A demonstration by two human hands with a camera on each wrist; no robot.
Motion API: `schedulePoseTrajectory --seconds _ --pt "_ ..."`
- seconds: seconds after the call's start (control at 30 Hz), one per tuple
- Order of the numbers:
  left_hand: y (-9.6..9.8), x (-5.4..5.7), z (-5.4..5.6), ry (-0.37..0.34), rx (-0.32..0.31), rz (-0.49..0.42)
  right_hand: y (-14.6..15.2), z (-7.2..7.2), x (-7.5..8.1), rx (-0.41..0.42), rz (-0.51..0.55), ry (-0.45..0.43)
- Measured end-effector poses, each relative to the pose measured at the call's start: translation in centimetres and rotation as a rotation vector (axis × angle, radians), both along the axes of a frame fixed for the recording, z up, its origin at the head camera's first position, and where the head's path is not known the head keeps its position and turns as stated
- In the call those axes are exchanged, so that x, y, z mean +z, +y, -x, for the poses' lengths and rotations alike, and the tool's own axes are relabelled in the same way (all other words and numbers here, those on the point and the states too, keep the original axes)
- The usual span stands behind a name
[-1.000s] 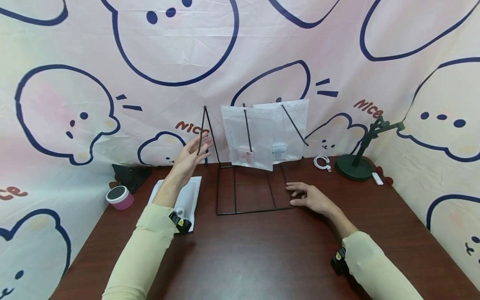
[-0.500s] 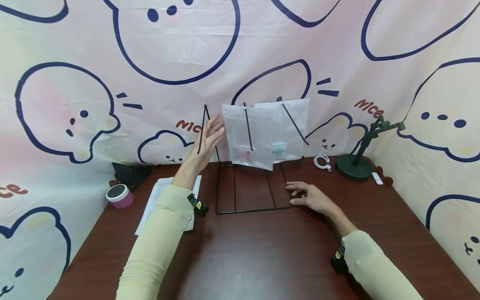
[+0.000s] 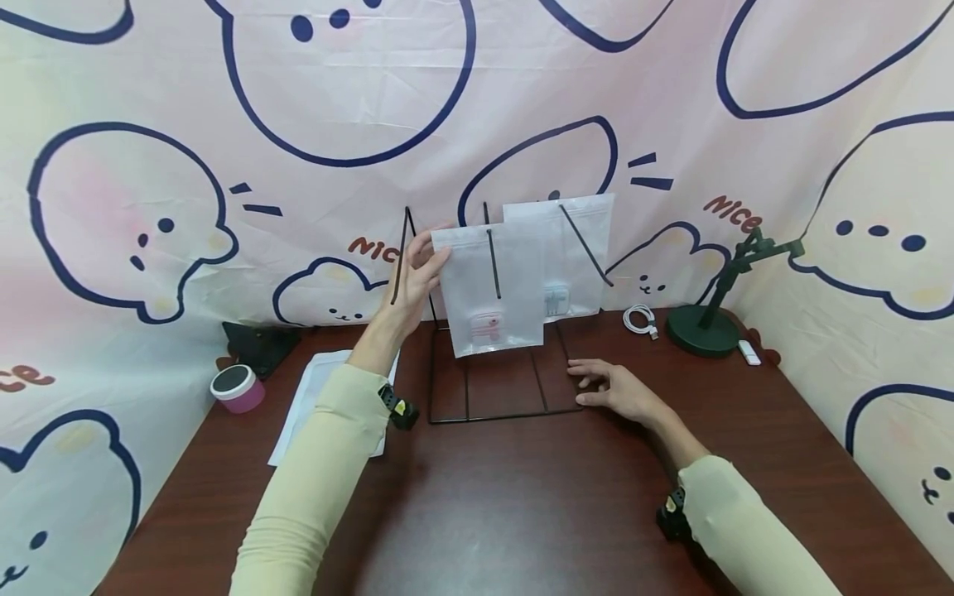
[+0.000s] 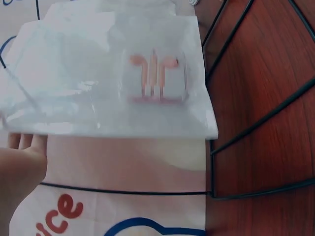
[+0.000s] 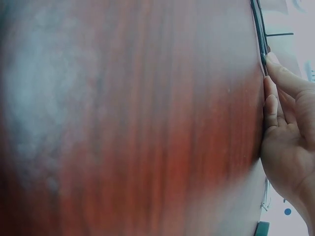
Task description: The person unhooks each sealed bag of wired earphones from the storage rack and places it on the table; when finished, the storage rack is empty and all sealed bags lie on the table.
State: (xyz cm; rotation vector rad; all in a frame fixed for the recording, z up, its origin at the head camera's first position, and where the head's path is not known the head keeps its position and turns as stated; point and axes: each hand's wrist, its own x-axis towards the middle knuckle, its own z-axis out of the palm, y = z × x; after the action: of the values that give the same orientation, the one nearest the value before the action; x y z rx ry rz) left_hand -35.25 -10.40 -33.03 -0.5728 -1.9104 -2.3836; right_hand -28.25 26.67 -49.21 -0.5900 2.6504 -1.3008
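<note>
The white earphone bag (image 3: 477,285) now sits lower and nearer than half a second ago, its top edge further along the middle prong (image 3: 494,265) of the wire rack (image 3: 506,417); the left hand (image 3: 411,285), which was just left of it, now touches its upper left edge. This hand is nearly closed, thumb and fingers seeming to pinch that edge, though the far fingers are hidden; a side hold like this probably lets the bag slide without fouling the rod. The prong appears to pass through the bag's top, which would explain why it hangs upright, pink earphones (image 4: 152,73) showing low down inside.

The right hand (image 3: 614,391) is half curled, thumb and fingertips pinching the rack's near right corner; that grip presumably steadies the light frame on the desk (image 3: 492,505). A second bag (image 3: 574,265) hangs from the right prong, just behind and right of the first; the left prong (image 3: 402,248) carries no bag; a white packet (image 3: 316,372) lies left of the rack, partly under the left sleeve (image 3: 313,472).
</note>
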Motion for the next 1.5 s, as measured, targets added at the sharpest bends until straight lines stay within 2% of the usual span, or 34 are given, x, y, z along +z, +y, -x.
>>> schedulePoseTrajectory --seconds 0.2,0.4,0.53,0.73,1.0,1.13,1.37,1.5 --pt "0.9 0.3 -0.1 0.03 0.04 -0.041 -0.1 0.0 0.0 -0.001 -0.001 -0.004" --pt "0.9 0.1 -1.0 0.041 0.054 -0.057 -0.1 0.0 0.0 -0.006 -0.002 -0.003" --pt "0.6 0.1 -2.1 0.037 0.033 -0.033 -0.2 0.0 0.1 -0.006 -0.005 -0.003" --pt "0.5 0.1 -4.0 0.073 -0.022 -0.038 -0.2 0.0 0.1 -0.006 -0.005 0.01" --pt "0.3 -0.2 -6.5 0.103 -0.024 -0.001 0.0 0.1 -0.1 -0.001 -0.004 0.023" --pt "0.4 0.0 -7.5 0.13 -0.049 -0.007 0.1 0.1 0.1 -0.007 -0.002 0.021" --pt "0.4 0.1 -9.4 0.07 -0.13 -0.057 0.1 0.1 -0.1 -0.032 -0.003 -0.003" --pt "0.4 0.1 -10.4 0.064 -0.144 -0.048 0.0 0.1 -0.2 -0.022 0.0 0.006"
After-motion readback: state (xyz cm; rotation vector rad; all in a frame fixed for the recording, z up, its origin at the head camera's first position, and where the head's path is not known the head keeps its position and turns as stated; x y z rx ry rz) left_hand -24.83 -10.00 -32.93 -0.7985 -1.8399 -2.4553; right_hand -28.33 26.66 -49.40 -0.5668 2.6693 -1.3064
